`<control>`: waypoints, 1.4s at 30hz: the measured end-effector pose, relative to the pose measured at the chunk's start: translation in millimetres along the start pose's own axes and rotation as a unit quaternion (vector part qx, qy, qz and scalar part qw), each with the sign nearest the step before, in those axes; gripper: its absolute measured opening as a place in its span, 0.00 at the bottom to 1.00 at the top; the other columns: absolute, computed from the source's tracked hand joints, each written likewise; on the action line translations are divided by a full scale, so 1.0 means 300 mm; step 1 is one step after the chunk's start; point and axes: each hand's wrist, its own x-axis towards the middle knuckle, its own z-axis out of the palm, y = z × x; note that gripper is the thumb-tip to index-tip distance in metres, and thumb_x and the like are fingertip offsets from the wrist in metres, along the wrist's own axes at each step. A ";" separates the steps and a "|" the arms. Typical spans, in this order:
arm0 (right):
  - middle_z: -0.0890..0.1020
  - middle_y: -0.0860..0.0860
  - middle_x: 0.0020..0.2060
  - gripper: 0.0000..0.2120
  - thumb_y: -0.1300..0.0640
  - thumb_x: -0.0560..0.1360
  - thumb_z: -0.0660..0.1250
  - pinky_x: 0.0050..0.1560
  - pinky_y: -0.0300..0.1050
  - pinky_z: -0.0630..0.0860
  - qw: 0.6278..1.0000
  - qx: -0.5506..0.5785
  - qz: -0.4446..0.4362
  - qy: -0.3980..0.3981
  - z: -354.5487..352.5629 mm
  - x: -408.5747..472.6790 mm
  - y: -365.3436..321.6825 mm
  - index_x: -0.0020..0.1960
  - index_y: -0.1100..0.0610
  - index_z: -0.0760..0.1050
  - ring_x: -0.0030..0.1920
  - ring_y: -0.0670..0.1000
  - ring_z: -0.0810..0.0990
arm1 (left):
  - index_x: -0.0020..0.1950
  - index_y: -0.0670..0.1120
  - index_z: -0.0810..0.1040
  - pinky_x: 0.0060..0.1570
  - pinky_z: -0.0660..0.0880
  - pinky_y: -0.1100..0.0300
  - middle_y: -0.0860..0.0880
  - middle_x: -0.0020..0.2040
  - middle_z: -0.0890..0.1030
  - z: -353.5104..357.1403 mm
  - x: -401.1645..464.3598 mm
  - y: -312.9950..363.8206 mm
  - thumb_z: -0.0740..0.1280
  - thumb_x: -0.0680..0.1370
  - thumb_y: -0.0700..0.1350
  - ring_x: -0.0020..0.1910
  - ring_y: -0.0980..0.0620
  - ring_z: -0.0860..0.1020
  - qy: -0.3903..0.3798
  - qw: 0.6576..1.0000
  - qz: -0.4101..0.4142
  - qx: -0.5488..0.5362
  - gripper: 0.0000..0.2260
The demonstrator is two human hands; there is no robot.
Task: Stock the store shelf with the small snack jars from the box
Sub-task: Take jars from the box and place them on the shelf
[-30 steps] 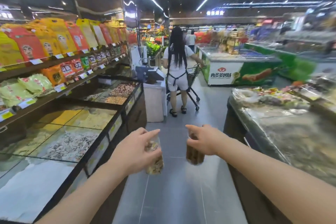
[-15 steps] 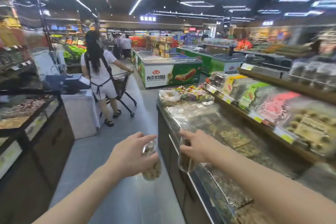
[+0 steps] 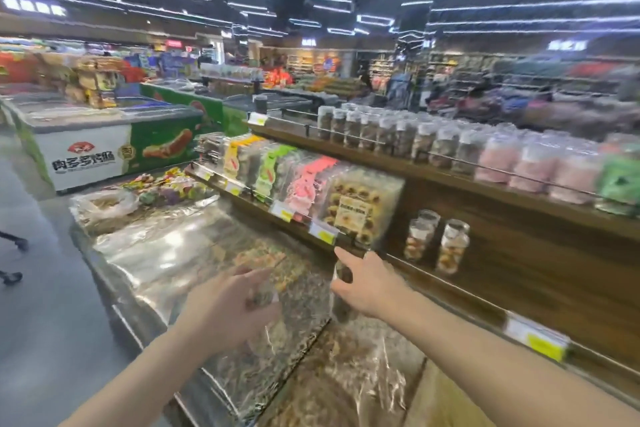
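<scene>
My left hand (image 3: pixel 230 305) grips a small clear snack jar (image 3: pixel 264 298) with pale contents, mostly hidden by my fingers. A second small jar (image 3: pixel 343 274) with dark contents is held in my right hand (image 3: pixel 369 282). Both hands hover above the plastic-covered bulk bins, just in front of the lower wooden shelf (image 3: pixel 450 291). Two small jars (image 3: pixel 436 243) of light snacks stand on that shelf to the right of my right hand. The box is not in view.
Packaged biscuits (image 3: pixel 356 204) and coloured packs fill the lower shelf's left part. The upper shelf (image 3: pixel 433 163) carries a row of jars. Plastic-covered bulk bins (image 3: pixel 194 253) lie below my hands. A chest freezer (image 3: pixel 104 149) stands at left beside the aisle floor.
My view has swung right from the aisle to the wooden shelves. Both hands, each still holding a jar, have moved over the bulk bins toward the lower shelf.
</scene>
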 end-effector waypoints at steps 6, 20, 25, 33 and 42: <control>0.67 0.59 0.74 0.32 0.36 0.80 0.58 0.65 0.51 0.73 0.993 0.001 0.114 0.032 -0.089 -0.084 0.330 0.81 0.38 0.52 0.70 0.62 0.73 | 0.76 0.66 0.65 0.55 0.74 0.59 0.62 0.68 0.73 0.097 0.209 0.286 0.62 0.76 0.67 0.62 0.57 0.77 -0.047 0.993 0.110 -0.025 0.29; 0.69 0.56 0.73 0.33 0.38 0.80 0.62 0.63 0.51 0.78 0.957 0.038 0.274 0.084 -0.140 0.104 0.659 0.80 0.41 0.54 0.67 0.57 0.75 | 0.77 0.65 0.65 0.52 0.72 0.64 0.64 0.62 0.73 0.228 0.628 0.560 0.63 0.76 0.67 0.60 0.60 0.76 -0.069 0.960 0.250 -0.105 0.29; 0.69 0.57 0.73 0.34 0.39 0.80 0.64 0.63 0.51 0.79 0.952 0.052 0.288 0.088 -0.150 0.321 0.706 0.80 0.44 0.53 0.68 0.58 0.75 | 0.78 0.63 0.63 0.56 0.73 0.60 0.61 0.66 0.73 0.241 0.759 0.531 0.61 0.77 0.66 0.64 0.57 0.73 -0.069 0.952 0.288 -0.082 0.29; 0.68 0.59 0.73 0.33 0.44 0.81 0.66 0.65 0.52 0.75 0.944 0.055 0.317 0.075 -0.099 0.522 0.739 0.80 0.48 0.54 0.70 0.60 0.72 | 0.78 0.63 0.62 0.53 0.75 0.58 0.61 0.66 0.71 0.278 0.922 0.488 0.60 0.77 0.66 0.61 0.56 0.74 -0.086 0.949 0.295 -0.072 0.29; 0.65 0.61 0.75 0.38 0.44 0.80 0.67 0.69 0.56 0.72 0.933 0.071 0.353 0.019 -0.051 0.559 0.783 0.82 0.50 0.48 0.72 0.63 0.70 | 0.77 0.62 0.64 0.55 0.75 0.58 0.60 0.66 0.72 0.334 0.997 0.516 0.60 0.78 0.65 0.62 0.56 0.73 -0.079 0.943 0.312 -0.087 0.27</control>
